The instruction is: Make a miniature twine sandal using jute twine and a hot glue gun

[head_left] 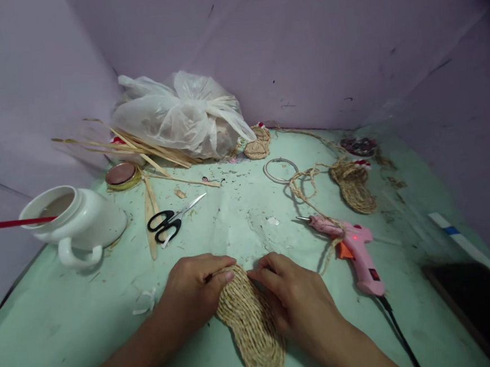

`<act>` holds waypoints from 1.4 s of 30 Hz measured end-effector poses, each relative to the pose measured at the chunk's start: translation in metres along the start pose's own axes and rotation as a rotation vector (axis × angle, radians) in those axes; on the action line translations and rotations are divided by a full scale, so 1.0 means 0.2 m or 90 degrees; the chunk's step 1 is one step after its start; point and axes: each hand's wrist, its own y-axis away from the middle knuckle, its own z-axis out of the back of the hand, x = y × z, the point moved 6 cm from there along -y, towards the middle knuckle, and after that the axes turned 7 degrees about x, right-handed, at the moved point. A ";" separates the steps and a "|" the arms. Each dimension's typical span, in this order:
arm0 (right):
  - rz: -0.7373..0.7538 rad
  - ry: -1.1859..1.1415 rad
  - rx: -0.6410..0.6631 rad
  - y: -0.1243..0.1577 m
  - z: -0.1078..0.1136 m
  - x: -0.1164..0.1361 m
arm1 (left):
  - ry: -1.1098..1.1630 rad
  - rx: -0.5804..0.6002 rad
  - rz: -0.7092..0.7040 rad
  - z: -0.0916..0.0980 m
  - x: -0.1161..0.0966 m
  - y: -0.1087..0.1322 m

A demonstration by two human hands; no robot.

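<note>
Mint-green surface (239,223): left hand (194,286), fingers pinching woven straw sole (252,324) at far end; right hand (301,292), fingers curled alongside, grip unclear.

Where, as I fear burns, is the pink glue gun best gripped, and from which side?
Probably by the handle, from the near right: the glue gun lies on its side, its nozzle points left, and the handle slants toward the person.
</note>
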 end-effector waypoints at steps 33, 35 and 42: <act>-0.062 -0.167 -0.037 0.00 -0.02 -0.02 | -0.312 0.188 -0.101 -0.06 -0.20 0.07; -0.063 -0.163 -0.035 0.00 -0.02 -0.02 | -0.314 0.184 -0.103 -0.05 -0.20 0.06; -0.031 -0.112 -0.089 0.03 0.03 -0.03 | -0.333 0.142 -0.141 -0.06 -0.15 0.08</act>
